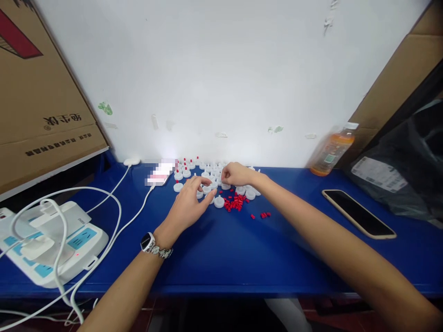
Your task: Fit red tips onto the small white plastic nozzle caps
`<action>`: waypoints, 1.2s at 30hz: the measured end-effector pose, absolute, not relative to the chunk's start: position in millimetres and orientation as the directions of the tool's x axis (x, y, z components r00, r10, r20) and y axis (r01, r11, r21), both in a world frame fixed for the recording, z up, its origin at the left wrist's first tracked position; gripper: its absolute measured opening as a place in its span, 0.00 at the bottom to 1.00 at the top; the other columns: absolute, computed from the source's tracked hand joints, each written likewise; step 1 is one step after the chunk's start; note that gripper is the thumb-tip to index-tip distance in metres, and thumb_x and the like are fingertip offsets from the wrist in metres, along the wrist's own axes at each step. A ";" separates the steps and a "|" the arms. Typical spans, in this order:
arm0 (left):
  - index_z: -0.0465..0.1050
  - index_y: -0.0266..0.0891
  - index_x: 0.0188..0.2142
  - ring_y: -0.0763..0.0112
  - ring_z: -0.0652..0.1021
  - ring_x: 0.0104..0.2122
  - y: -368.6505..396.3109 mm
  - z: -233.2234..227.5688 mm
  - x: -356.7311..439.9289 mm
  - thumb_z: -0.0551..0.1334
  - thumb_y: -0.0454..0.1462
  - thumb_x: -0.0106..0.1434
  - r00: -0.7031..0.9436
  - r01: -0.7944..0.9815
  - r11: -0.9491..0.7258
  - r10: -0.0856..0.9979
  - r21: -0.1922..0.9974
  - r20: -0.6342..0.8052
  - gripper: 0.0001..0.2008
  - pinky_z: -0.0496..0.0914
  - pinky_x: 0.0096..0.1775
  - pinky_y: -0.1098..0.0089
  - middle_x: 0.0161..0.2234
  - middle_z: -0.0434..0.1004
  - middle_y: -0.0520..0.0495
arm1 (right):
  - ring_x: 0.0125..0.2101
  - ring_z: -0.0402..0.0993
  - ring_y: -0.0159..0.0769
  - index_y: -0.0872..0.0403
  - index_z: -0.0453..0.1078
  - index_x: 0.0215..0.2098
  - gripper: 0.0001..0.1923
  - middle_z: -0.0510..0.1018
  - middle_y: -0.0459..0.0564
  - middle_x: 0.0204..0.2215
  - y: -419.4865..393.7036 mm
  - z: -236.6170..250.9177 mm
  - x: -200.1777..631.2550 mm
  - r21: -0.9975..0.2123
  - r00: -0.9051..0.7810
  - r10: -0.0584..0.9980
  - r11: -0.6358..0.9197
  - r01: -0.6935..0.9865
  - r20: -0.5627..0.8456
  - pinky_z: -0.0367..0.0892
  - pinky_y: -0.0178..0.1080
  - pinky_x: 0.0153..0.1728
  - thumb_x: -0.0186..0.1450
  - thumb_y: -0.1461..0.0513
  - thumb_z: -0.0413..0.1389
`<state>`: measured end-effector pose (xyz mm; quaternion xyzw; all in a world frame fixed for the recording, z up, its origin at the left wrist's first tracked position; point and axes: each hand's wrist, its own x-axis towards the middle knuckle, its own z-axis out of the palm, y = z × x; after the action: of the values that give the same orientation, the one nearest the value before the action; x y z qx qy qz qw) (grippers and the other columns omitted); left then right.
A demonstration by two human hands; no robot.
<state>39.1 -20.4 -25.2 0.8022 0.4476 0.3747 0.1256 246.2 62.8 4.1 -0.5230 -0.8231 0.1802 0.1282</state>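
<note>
White plastic nozzle caps [219, 202] lie in a cluster on the blue table, against the white wall. Several at the cluster's left carry small red tips [186, 169]. My left hand [192, 198], with a watch on its wrist, rests at the left front of the cluster; its thumb and fingers are spread around some white caps. Over the middle of the cluster, my right hand [237, 174] has its fingertips pinched together just above a white cap; what is in the pinch is hidden. A loose pile of small red tips [237, 202] lies in front of my right hand.
A phone on a cable [161, 174] lies left of the caps. A power strip [86, 244] with looping white cables fills the left side. At right are another phone [358, 213], an orange drink bottle [332, 150] and a dark plastic bag [404, 161]. Cardboard [44, 87] stands at left.
</note>
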 end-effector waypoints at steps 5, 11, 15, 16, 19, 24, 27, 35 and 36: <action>0.71 0.41 0.39 0.67 0.73 0.32 -15.0 -21.7 20.5 0.58 0.41 0.66 0.268 0.723 -0.498 0.841 0.479 0.469 0.07 0.65 0.34 0.68 0.30 0.71 0.51 | 0.28 0.73 0.36 0.55 0.77 0.34 0.07 0.80 0.51 0.28 62.2 -3.1 243.9 -0.344 -0.390 0.914 0.405 0.847 0.116 0.61 0.35 0.30 0.57 0.64 0.59; 0.68 0.42 0.36 0.70 0.72 0.25 -28.0 -24.3 -23.3 0.58 0.42 0.65 0.066 0.805 -0.265 0.929 0.531 0.363 0.06 0.62 0.28 0.69 0.25 0.70 0.54 | 0.28 0.70 0.38 0.53 0.74 0.41 0.11 0.78 0.50 0.27 50.2 2.2 219.0 -0.281 -0.398 0.875 0.470 0.837 0.277 0.57 0.37 0.31 0.62 0.58 0.57; 0.68 0.41 0.38 0.66 0.75 0.29 -34.0 -37.7 -40.5 0.59 0.41 0.64 0.022 0.816 -0.188 0.955 0.547 0.295 0.07 0.66 0.31 0.67 0.30 0.75 0.50 | 0.29 0.71 0.36 0.53 0.74 0.42 0.11 0.78 0.47 0.28 57.7 3.0 175.6 -0.348 -0.490 0.819 0.572 0.743 0.299 0.57 0.36 0.32 0.62 0.57 0.58; 0.68 0.41 0.38 0.66 0.76 0.29 -33.8 -41.4 -42.2 0.59 0.41 0.64 0.034 0.811 -0.194 0.957 0.552 0.287 0.06 0.66 0.32 0.67 0.30 0.76 0.50 | 0.30 0.72 0.37 0.52 0.74 0.41 0.12 0.79 0.48 0.29 61.3 1.9 164.9 -0.346 -0.513 0.812 0.582 0.736 0.278 0.58 0.36 0.33 0.61 0.56 0.59; 0.68 0.41 0.37 0.66 0.76 0.30 -32.0 -49.4 -43.4 0.58 0.42 0.66 0.071 0.808 -0.234 0.950 0.540 0.305 0.07 0.68 0.33 0.66 0.32 0.76 0.48 | 0.32 0.73 0.37 0.53 0.75 0.36 0.09 0.80 0.49 0.31 71.0 -1.9 141.9 -0.304 -0.560 0.806 0.592 0.747 0.194 0.58 0.36 0.34 0.59 0.58 0.61; 0.69 0.40 0.43 0.65 0.76 0.34 -31.6 -44.1 -36.3 0.58 0.44 0.67 0.086 0.822 -0.321 0.887 0.471 0.455 0.10 0.70 0.36 0.64 0.40 0.75 0.45 | 0.30 0.72 0.33 0.55 0.74 0.32 0.03 0.79 0.48 0.29 65.5 0.7 143.5 -0.468 -0.535 0.808 0.584 0.664 0.248 0.60 0.35 0.33 0.60 0.63 0.59; 0.67 0.40 0.51 0.61 0.76 0.41 -27.9 -32.1 -24.9 0.58 0.45 0.68 0.117 0.815 -0.383 0.844 0.435 0.523 0.16 0.72 0.41 0.61 0.47 0.72 0.41 | 0.28 0.70 0.32 0.57 0.73 0.32 0.05 0.78 0.47 0.26 51.1 7.1 156.8 -0.639 -0.494 0.820 0.550 0.538 0.289 0.62 0.35 0.32 0.61 0.62 0.58; 0.70 0.40 0.48 0.59 0.75 0.40 -8.4 -6.8 23.3 0.55 0.44 0.71 0.403 0.687 -0.598 0.786 0.412 0.469 0.13 0.71 0.40 0.61 0.37 0.75 0.44 | 0.26 0.64 0.30 0.53 0.64 0.32 0.13 0.69 0.42 0.25 7.5 -0.2 199.6 -0.721 -0.327 0.846 0.531 0.445 0.422 0.59 0.34 0.29 0.69 0.53 0.50; 0.70 0.40 0.49 0.59 0.75 0.41 -7.5 -5.7 30.4 0.54 0.43 0.71 0.443 0.657 -0.639 0.757 0.400 0.481 0.13 0.71 0.42 0.60 0.38 0.75 0.44 | 0.25 0.63 0.30 0.52 0.62 0.32 0.14 0.67 0.41 0.23 2.1 -3.4 205.8 -0.691 -0.303 0.843 0.538 0.483 0.445 0.58 0.34 0.29 0.70 0.53 0.47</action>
<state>30.4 -7.5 -5.7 0.8459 0.4180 0.3223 0.0772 205.8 2.1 -3.4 -0.4270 -0.7763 0.2206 0.4077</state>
